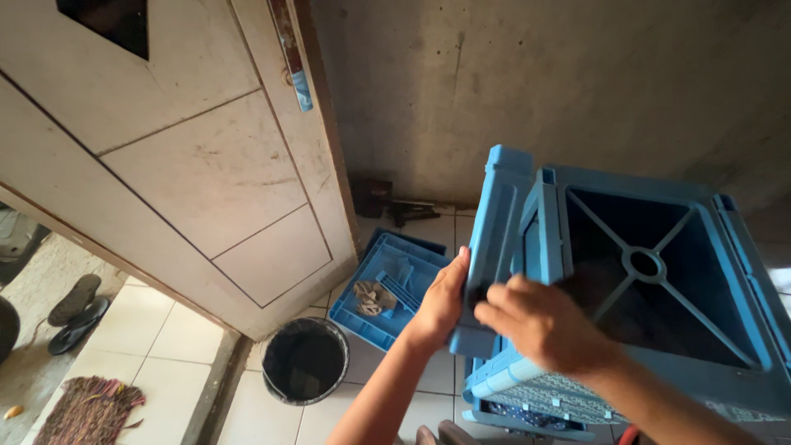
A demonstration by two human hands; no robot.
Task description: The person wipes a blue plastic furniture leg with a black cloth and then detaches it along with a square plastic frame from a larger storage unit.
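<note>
At far left, beyond the threshold, a pair of dark sandals (76,311) lies on the outdoor ground, and a striped woven mat (89,409) sits on the pale tile just inside. A worn white door (189,156) stands open across the upper left. Below its lower corner a black bucket (306,360) rests on the floor, open-topped, contents unclear. Just beside it, toward the wall, a flat blue plastic panel (387,288) lies on the tiles with a crumpled rag (375,298) on it.

At centre, the left hand (441,301) is wrapped around the lower edge of an upright blue side panel (493,247), fingers closed on it. The right hand (544,323) reaches across from the right, fingers bent and pressing at the same panel's inner edge; whether it grips or merely pushes cannot be told. The panel stands against the left side of a large blue plastic housing (659,280), seen from above, with an open interior crossed by diagonal ribs meeting at a central ring.

Risks noted: the panel appears held only by the hands, so a slip could drop it onto the bucket or the panel below. Fingers at the seam between panel and housing could be pinched if it snaps in. Forcing a misaligned edge could crack the plastic.
</note>
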